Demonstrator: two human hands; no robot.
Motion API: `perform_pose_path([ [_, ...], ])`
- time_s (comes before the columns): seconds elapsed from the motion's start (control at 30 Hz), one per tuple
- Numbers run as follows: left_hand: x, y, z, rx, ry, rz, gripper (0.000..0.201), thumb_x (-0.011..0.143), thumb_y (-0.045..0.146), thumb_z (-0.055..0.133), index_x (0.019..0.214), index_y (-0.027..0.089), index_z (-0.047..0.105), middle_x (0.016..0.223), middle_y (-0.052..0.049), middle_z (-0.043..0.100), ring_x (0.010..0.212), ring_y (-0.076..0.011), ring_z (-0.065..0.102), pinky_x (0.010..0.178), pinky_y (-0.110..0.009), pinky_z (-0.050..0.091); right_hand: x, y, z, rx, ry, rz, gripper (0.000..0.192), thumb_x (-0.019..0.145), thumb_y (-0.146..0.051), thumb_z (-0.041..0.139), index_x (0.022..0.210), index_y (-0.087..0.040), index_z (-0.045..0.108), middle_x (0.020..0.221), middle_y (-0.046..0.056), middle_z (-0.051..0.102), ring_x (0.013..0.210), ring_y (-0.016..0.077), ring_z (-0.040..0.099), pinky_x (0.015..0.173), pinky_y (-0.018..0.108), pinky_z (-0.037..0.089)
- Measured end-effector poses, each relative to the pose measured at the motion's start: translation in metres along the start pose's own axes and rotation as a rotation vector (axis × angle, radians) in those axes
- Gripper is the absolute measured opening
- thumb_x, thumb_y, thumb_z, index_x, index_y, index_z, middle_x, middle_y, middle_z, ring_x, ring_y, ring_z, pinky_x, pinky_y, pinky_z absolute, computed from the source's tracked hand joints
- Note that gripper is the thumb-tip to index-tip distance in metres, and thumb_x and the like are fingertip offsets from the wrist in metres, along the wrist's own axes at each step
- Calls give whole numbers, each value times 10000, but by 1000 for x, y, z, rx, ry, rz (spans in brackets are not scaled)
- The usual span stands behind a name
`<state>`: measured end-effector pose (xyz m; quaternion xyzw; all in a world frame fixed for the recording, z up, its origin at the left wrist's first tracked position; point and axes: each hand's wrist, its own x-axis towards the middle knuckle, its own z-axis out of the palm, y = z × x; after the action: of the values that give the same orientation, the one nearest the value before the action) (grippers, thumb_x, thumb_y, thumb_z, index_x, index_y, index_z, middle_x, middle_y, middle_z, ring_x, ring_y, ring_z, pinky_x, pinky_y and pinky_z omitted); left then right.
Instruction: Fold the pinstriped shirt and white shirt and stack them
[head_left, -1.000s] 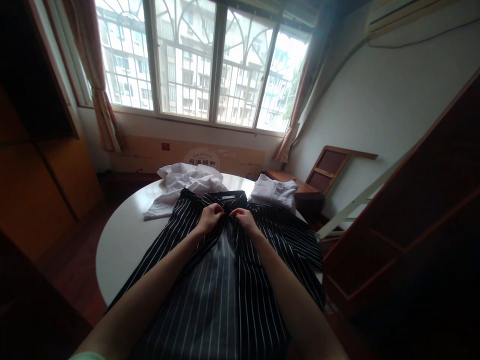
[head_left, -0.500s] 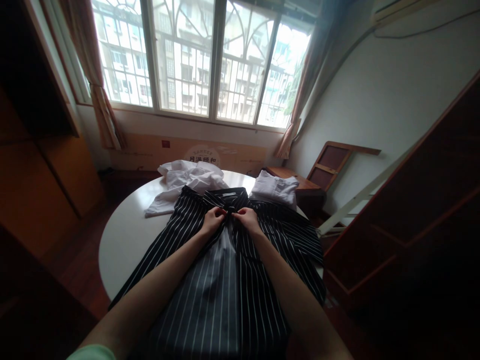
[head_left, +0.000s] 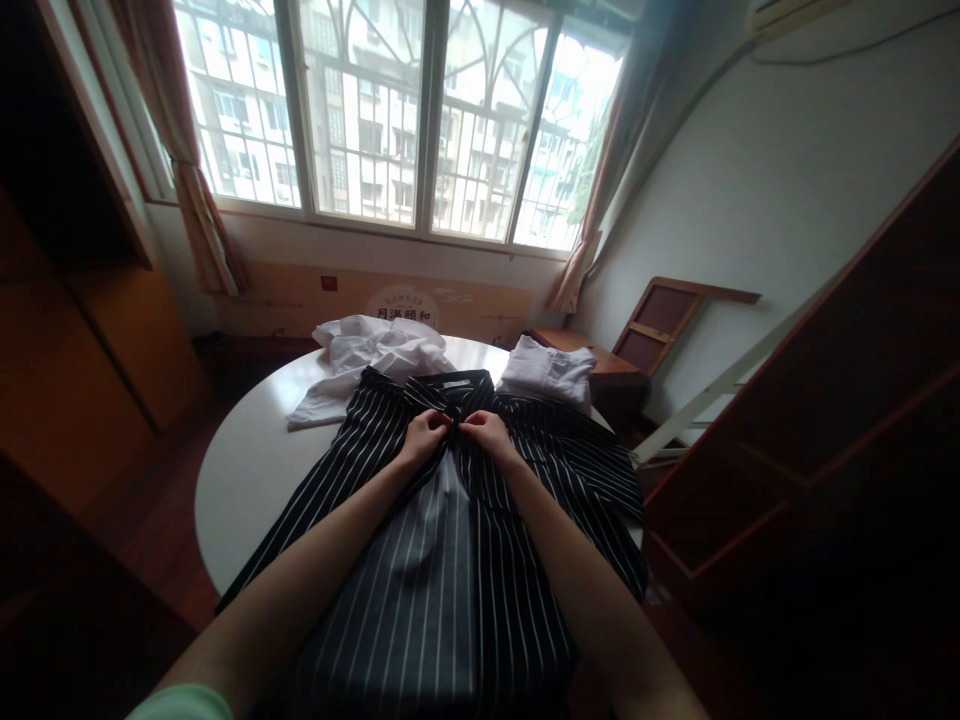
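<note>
A black shirt with white stripes (head_left: pixel 517 560) lies spread over the round white table, its collar toward the window and its front parted lower down. Just below the collar, my left hand (head_left: pixel 426 434) pinches one front edge of the shirt. My right hand (head_left: pixel 487 434) pinches the opposite edge, close beside the left. Both sets of fingers are closed on the cloth near the top of the front. Any button between the fingertips is too small to make out.
Behind the shirt lie a crumpled white garment (head_left: pixel 375 350) and a folded white garment (head_left: pixel 547 368). The white table (head_left: pixel 240 480) shows at left. Beyond it stand a wooden chair (head_left: pixel 660 320) and a long printed box (head_left: pixel 300 295) under the window.
Both hands stay at the shirt's collar area with only a slight shift of the fingers. The whole view has moved slightly.
</note>
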<state>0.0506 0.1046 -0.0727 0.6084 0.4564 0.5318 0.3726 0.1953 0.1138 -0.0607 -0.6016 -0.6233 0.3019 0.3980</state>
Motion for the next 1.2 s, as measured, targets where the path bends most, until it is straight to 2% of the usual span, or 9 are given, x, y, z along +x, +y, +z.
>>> perform_pose_path([
  [0.13,0,-1,0,3,-3,5,109,620,77,553,683,134,621,684,-17,638,683,-136,600,682,-252,471,-1,-1,2,-83,21,-67,94,621,-159,623,708,-126,638,701,38,657,674,141,609,636,225,463],
  [0.33,1,-3,0,13,-10,13,101,627,84,551,686,133,618,680,-14,635,682,-132,597,684,-250,469,-1,-3,2,-166,13,-65,171,691,-114,510,758,-137,666,764,48,675,739,154,619,681,235,457],
  [0.57,1,-4,1,36,8,15,109,627,76,548,683,139,616,674,-6,630,673,-126,594,675,-244,471,-7,-6,5,-313,-2,-105,89,628,-135,587,663,-181,656,739,44,672,781,204,612,706,263,427],
  [0.67,2,-5,2,42,15,16,113,625,72,552,685,140,618,673,-6,631,671,-125,595,671,-242,473,-11,-8,8,-455,18,-101,66,656,-188,585,701,-175,631,774,72,660,781,219,603,683,279,413],
  [0.8,1,-4,2,40,16,21,107,626,75,559,686,140,620,679,-9,634,675,-124,597,673,-241,477,-15,-11,12,-545,71,-102,127,747,-210,502,819,-144,583,888,126,618,828,220,576,702,292,397],
  [0.97,1,-3,1,26,14,16,95,629,72,563,677,136,614,674,-9,632,668,-122,593,674,-241,476,-12,-10,7,-479,82,-87,123,783,-201,480,813,-137,581,900,105,601,834,180,561,721,261,386],
  [1.2,1,-4,1,11,26,0,84,630,96,595,700,139,610,695,-16,642,699,-134,605,692,-251,479,-8,-14,2,-160,66,-90,107,746,-209,559,768,-134,632,761,49,654,715,141,593,663,223,423],
])
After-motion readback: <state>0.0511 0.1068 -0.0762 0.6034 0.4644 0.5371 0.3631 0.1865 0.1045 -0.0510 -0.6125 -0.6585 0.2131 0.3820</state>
